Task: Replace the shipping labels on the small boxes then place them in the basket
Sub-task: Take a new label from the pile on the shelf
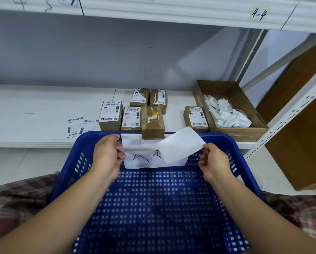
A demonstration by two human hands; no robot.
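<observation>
Small boxes (six); one basket; left hand, right hand pinch label.

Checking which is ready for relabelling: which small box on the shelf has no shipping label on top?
The small box nearest the blue basket: its brown top shows only tape and an orange sticker; the other five carry white labels.

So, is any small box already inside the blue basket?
No, the blue basket holds no box; the small boxes all stand on the shelf behind it.
</observation>
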